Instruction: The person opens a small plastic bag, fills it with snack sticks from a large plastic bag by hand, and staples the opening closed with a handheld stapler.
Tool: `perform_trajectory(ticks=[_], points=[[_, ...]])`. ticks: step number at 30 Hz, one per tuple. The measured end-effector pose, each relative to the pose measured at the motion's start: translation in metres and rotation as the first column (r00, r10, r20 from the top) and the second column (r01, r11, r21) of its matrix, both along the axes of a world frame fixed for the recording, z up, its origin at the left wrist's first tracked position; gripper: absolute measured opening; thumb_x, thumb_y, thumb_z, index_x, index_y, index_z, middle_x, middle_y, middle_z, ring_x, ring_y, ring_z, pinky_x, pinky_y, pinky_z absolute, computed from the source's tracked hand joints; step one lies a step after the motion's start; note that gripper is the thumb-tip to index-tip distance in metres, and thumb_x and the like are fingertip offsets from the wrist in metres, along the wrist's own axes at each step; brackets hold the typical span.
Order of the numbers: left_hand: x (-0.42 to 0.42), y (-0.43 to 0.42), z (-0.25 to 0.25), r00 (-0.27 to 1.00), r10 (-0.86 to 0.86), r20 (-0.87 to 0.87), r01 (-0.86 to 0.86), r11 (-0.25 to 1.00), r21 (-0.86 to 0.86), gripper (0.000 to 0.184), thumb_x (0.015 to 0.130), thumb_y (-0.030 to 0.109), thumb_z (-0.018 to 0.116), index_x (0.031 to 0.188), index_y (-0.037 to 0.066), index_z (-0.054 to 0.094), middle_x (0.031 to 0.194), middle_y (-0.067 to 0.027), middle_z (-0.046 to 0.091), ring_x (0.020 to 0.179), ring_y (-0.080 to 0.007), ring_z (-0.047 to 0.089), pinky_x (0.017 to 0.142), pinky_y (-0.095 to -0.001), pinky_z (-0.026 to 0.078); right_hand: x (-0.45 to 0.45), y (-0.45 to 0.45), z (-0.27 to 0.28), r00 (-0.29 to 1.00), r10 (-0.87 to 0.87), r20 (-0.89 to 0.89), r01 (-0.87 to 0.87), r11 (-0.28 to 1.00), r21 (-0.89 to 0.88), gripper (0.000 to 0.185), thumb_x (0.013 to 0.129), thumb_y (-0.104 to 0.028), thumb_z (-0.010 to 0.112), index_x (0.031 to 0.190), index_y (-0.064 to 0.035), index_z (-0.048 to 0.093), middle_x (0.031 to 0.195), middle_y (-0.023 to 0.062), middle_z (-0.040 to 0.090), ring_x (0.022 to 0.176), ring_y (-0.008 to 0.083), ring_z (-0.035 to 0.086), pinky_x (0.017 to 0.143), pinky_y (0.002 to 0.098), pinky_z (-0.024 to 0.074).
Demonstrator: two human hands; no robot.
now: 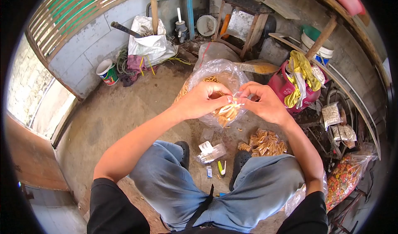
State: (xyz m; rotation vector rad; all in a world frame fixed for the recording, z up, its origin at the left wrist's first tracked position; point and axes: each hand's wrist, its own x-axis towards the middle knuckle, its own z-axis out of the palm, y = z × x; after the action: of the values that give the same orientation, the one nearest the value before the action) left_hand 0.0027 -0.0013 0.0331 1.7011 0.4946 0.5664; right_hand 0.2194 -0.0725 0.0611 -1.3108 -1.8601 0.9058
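Note:
My left hand (207,98) and my right hand (262,102) meet in front of me, fingertips pinching the top of a small clear plastic bag. Stick-shaped tan snacks fill this snack bag (227,114), which hangs below my fingers. Just behind it stands a large clear plastic sack (232,70) holding more of the snacks, partly hidden by my hands. On the floor between my feet lie a green-and-white stapler (222,168), a small blue-and-white box (209,172) and a pack of clear plastic bags (211,152). Filled snack packs (267,143) are heaped by my right foot.
A pink tub (295,94) with yellow cloth stands at the right. Nearer me on that side leans a bag of colourful snacks (346,176). At the back left are a white sack (151,47) and a paint bucket (107,72). Wooden frames (248,26) line the back wall.

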Motion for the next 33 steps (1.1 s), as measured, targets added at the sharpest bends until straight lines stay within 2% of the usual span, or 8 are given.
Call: perform_trajectory(ticks=[8, 11, 13, 16, 20, 25, 29, 33], points=[[0.007, -0.002, -0.006, 0.989, 0.117, 0.091, -0.11, 0.991, -0.083, 0.013, 0.088, 0.007, 0.066, 0.096, -0.002, 0.065, 0.093, -0.0091, 0.069, 0.085, -0.0099, 0.064, 0.073, -0.0231, 0.051, -0.015, 0.002, -0.013, 0.986, -0.16, -0.046, 0.158, 0.987, -0.031, 0.025, 0.082, -0.025, 0.072, 0.08, -0.0005, 0.068, 0.083, 0.0043, 0.062, 0.073, 0.0095, 0.056, 0.065, 0.0262, 0.045], [0.008, -0.001, -0.005, 0.976, 0.174, 0.135, -0.16, 0.981, -0.105, 0.012, 0.089, 0.008, 0.065, 0.096, -0.002, 0.064, 0.093, -0.0093, 0.069, 0.085, -0.0105, 0.064, 0.073, -0.0238, 0.052, -0.02, 0.002, -0.01, 0.986, -0.156, 0.055, 0.156, 0.988, 0.001, 0.023, 0.084, -0.024, 0.07, 0.088, -0.0005, 0.069, 0.088, 0.0044, 0.063, 0.076, 0.0104, 0.057, 0.067, 0.0263, 0.0455], [0.007, 0.003, -0.004, 0.967, 0.217, 0.132, -0.199, 0.97, -0.141, 0.012, 0.089, 0.008, 0.065, 0.096, -0.002, 0.064, 0.093, -0.0093, 0.069, 0.085, -0.0107, 0.064, 0.072, -0.0242, 0.053, -0.025, 0.003, -0.008, 0.993, -0.067, -0.099, 0.08, 0.988, 0.131, 0.021, 0.087, -0.02, 0.067, 0.096, -0.0014, 0.07, 0.093, 0.0046, 0.064, 0.081, 0.011, 0.058, 0.069, 0.0257, 0.0456], [0.003, 0.008, -0.002, 0.958, 0.237, 0.161, -0.207, 0.961, -0.181, 0.013, 0.09, 0.01, 0.063, 0.098, 0.0, 0.064, 0.093, -0.0086, 0.068, 0.083, -0.0101, 0.064, 0.071, -0.0242, 0.053, -0.014, 0.01, -0.008, 0.976, 0.063, -0.21, -0.043, 0.994, 0.098, 0.019, 0.089, -0.017, 0.064, 0.102, -0.0028, 0.069, 0.098, 0.0046, 0.063, 0.087, 0.0109, 0.058, 0.071, 0.0245, 0.0455], [0.001, 0.008, 0.0, 0.972, 0.201, 0.12, -0.177, 0.967, -0.185, 0.012, 0.093, 0.012, 0.06, 0.102, 0.003, 0.062, 0.091, -0.0064, 0.068, 0.081, -0.0083, 0.062, 0.069, -0.0238, 0.052, 0.001, 0.016, -0.011, 0.985, 0.015, -0.172, -0.017, 1.0, -0.011, 0.017, 0.089, -0.015, 0.065, 0.1, -0.0029, 0.069, 0.102, 0.004, 0.061, 0.09, 0.0107, 0.057, 0.073, 0.0234, 0.045], [0.005, 0.008, -0.006, 0.964, 0.19, 0.185, -0.159, 0.972, -0.172, 0.011, 0.095, 0.013, 0.058, 0.101, 0.005, 0.061, 0.089, -0.0041, 0.067, 0.08, -0.0074, 0.061, 0.068, -0.0227, 0.052, -0.015, 0.016, -0.029, 0.979, -0.073, -0.191, 0.107, 0.979, 0.172, 0.014, 0.089, -0.012, 0.064, 0.097, -0.0022, 0.069, 0.1, 0.0046, 0.06, 0.089, 0.0099, 0.055, 0.073, 0.0231, 0.044], [0.005, 0.014, -0.007, 0.965, 0.201, 0.171, -0.169, 0.968, -0.185, 0.01, 0.095, 0.014, 0.058, 0.1, 0.005, 0.06, 0.092, -0.0038, 0.066, 0.081, -0.0072, 0.061, 0.068, -0.0226, 0.052, -0.014, 0.017, -0.031, 0.978, -0.082, -0.193, 0.118, 0.976, 0.182, 0.014, 0.089, -0.013, 0.064, 0.098, -0.0032, 0.069, 0.099, 0.005, 0.059, 0.088, 0.0105, 0.055, 0.072, 0.0235, 0.0441], [0.008, 0.016, -0.009, 0.937, 0.258, 0.236, -0.206, 0.953, -0.224, 0.011, 0.096, 0.014, 0.056, 0.102, 0.006, 0.057, 0.092, -0.0039, 0.066, 0.081, -0.0071, 0.062, 0.068, -0.0229, 0.052, -0.01, 0.017, -0.019, 0.979, 0.033, -0.201, 0.023, 0.964, 0.266, 0.013, 0.088, -0.006, 0.064, 0.101, -0.0038, 0.069, 0.101, 0.0052, 0.058, 0.088, 0.0095, 0.053, 0.074, 0.0219, 0.0437]])
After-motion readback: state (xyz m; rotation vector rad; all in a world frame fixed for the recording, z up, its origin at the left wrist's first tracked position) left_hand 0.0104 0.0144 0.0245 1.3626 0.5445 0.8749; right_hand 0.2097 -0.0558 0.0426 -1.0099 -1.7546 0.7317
